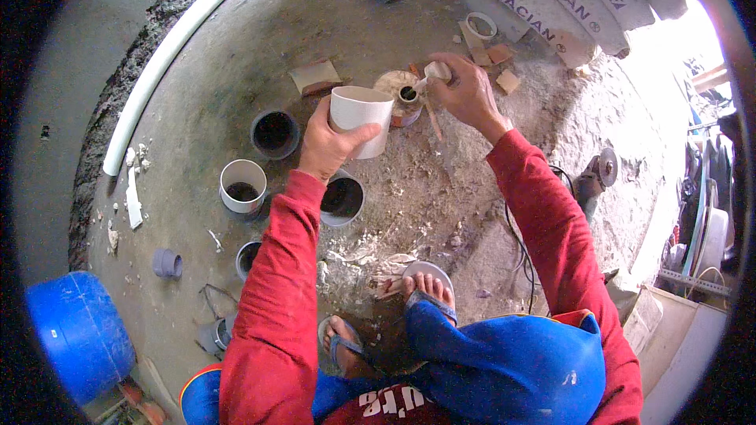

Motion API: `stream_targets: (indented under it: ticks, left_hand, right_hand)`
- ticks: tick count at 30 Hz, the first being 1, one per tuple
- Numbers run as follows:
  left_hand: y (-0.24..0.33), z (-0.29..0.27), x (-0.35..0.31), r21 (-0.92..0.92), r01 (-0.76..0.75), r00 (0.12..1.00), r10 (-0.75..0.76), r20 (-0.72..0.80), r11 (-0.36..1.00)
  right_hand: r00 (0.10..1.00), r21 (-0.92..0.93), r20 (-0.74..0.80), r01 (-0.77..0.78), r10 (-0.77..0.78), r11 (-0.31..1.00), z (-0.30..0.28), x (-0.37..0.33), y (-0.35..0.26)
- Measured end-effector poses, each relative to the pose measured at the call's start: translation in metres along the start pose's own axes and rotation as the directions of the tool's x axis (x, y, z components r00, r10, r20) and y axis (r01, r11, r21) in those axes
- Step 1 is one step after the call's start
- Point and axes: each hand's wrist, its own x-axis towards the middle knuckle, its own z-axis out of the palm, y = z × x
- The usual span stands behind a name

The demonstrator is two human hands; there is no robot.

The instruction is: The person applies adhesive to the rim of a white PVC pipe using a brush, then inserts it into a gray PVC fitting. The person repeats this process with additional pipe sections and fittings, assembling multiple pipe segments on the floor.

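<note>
left hand point(329, 144) wrapped around short white pipe piece point(361, 120), held above the concrete floor point(441, 189); right hand point(465, 90) closed on a small brush point(431, 79) at the open glue tin point(400, 97). judged stage — brush loading, no glue visible on this piece yet; other pipe sections point(242, 185) stand nearby — likely awaiting the same.

A rough plumbing work site: bare concrete floor point(236, 55), cut pipe sections point(242, 186) at centre left, angle grinder point(594, 175) at right.
</note>
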Motion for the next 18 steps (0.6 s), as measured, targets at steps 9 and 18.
stream_targets:
  ticks: [9, 18]
  left_hand:
    - [0.016, -0.009, -0.005, -0.702, 0.373, 0.906, -0.4, 0.136, 0.607]
    - [-0.001, -0.007, 0.001, -0.555, 0.314, 0.924, -0.383, -0.008, 0.77]
  right_hand:
    - [0.999, -0.031, 0.031, -0.033, 0.034, 0.999, -0.002, 0.003, -0.008]
    - [1.0, -0.057, 0.027, 0.0, 0.001, 0.998, -0.002, 0.0, -0.01]
